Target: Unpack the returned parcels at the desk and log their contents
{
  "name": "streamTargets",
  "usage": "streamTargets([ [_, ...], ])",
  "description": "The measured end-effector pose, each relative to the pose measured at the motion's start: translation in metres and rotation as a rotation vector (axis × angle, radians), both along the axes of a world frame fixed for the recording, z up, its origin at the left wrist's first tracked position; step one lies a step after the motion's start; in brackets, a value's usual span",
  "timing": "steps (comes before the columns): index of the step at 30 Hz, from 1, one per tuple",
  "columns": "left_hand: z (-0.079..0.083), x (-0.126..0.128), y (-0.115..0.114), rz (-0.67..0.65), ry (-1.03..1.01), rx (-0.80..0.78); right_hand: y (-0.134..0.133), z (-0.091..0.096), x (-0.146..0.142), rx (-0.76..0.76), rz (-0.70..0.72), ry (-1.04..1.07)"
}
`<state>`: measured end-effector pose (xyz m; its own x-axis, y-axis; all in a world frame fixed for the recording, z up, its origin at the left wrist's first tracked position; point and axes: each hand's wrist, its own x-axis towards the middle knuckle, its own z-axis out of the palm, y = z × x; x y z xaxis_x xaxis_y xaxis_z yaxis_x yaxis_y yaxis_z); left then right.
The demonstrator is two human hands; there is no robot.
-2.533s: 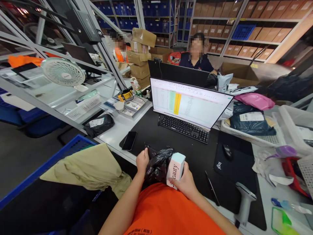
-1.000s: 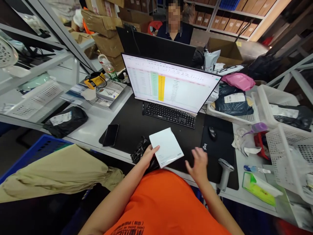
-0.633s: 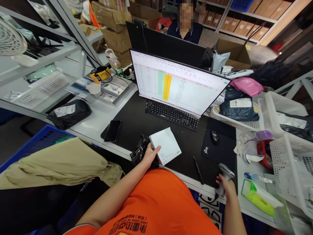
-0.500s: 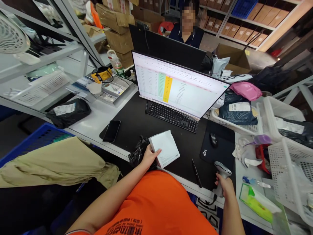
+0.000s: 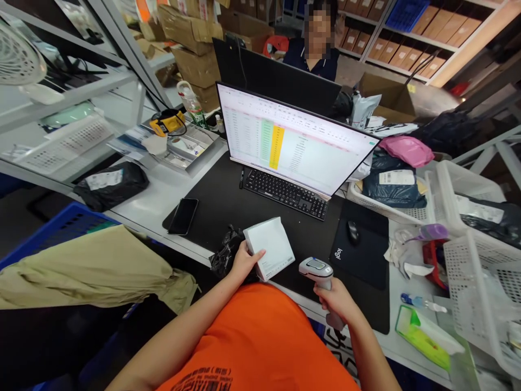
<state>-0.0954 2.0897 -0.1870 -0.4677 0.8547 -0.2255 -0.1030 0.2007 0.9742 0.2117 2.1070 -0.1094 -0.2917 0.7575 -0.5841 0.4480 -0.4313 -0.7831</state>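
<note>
My left hand (image 5: 246, 263) grips the left edge of a white box (image 5: 272, 245), thumb on its upper face. The box is tilted, with small print and a barcode along its lower side. Crumpled black plastic (image 5: 223, 255) lies just left of that hand, partly hidden behind it. My right hand (image 5: 336, 300) is wrapped around the handle of a grey-and-white barcode scanner (image 5: 317, 268). The scanner's head points left toward the box, a short gap apart from it. The pen seen earlier is now hidden behind the scanner and hand.
A monitor (image 5: 301, 141) with a spreadsheet stands behind a keyboard (image 5: 285, 193). A phone (image 5: 183, 216) lies left, a mouse (image 5: 353, 232) right. White baskets (image 5: 468, 282) line the right side. A wrapped black parcel (image 5: 114, 184) sits at far left. Another person (image 5: 311, 60) is behind the monitors.
My right hand has lifted the scanner and brought it left, close to the box. My left hand still holds the box in nearly the same place.
</note>
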Motion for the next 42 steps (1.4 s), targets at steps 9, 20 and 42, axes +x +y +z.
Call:
streamTargets([
  [9, 0.014, -0.006, 0.000, 0.011, -0.202, -0.045, 0.031, -0.065, 0.109, 0.168, -0.358, -0.778],
  [20, 0.038, -0.016, -0.030, -0.099, -0.373, -0.034, 0.013, -0.096, 0.092, 0.416, -0.586, -0.966],
  [42, 0.008, -0.030, -0.063, -0.177, -0.209, -0.039, 0.000, -0.038, -0.105, -0.197, 0.034, 0.420],
])
